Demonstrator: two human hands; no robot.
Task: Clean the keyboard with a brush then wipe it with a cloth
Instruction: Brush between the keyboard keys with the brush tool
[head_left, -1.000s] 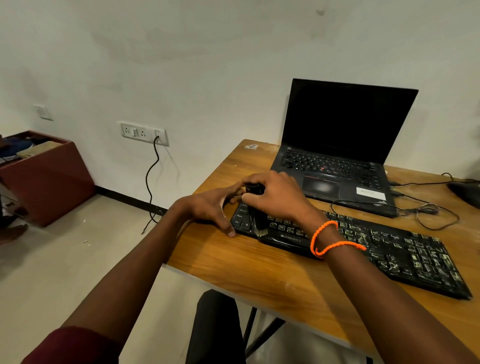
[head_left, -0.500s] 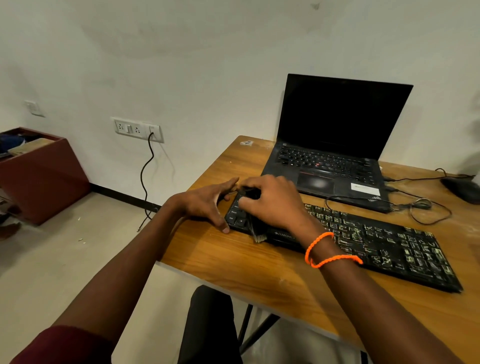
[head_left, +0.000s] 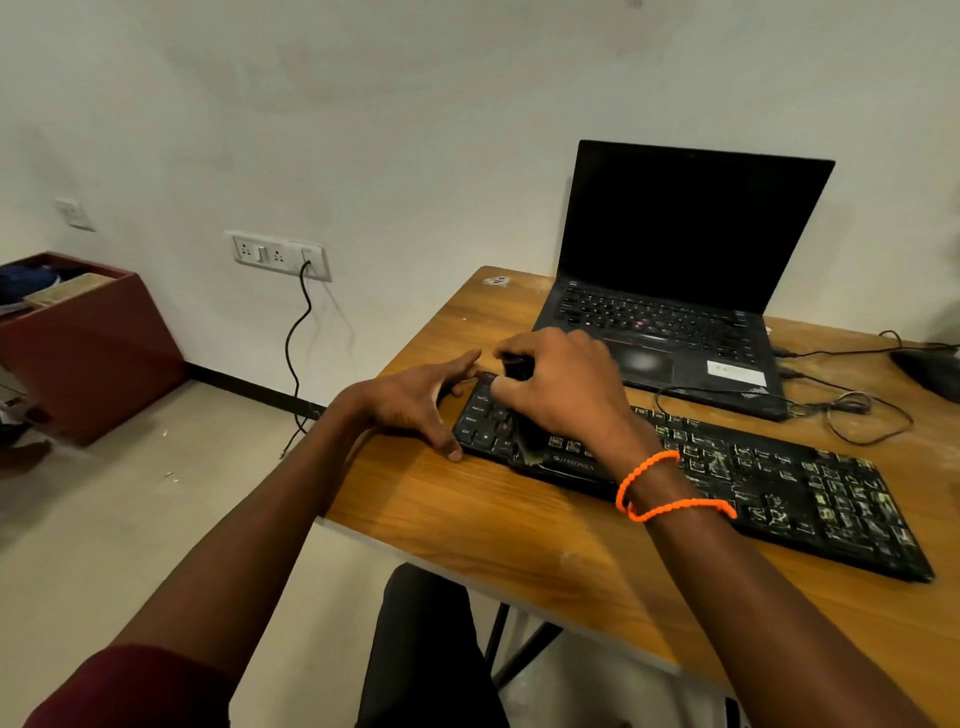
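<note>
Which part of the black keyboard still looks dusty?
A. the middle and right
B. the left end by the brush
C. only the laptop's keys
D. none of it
A: the keyboard shows pale grime on its middle and right keys, while the left keys by the brush look dark and clean.

Wooden table (head_left: 467, 525), grain running lengthwise, pale dust scattered over the top. Directly on it: black keyboard (head_left: 779, 488) lying slantwise near the front edge, keys smeared with pale grime; open black laptop (head_left: 670, 338) behind, screen dark; thin black cable (head_left: 857, 415) looped between the two; dark mouse-like shape (head_left: 930, 369) at the far right edge; small white scrap (head_left: 496, 281) at the far left corner.
</note>
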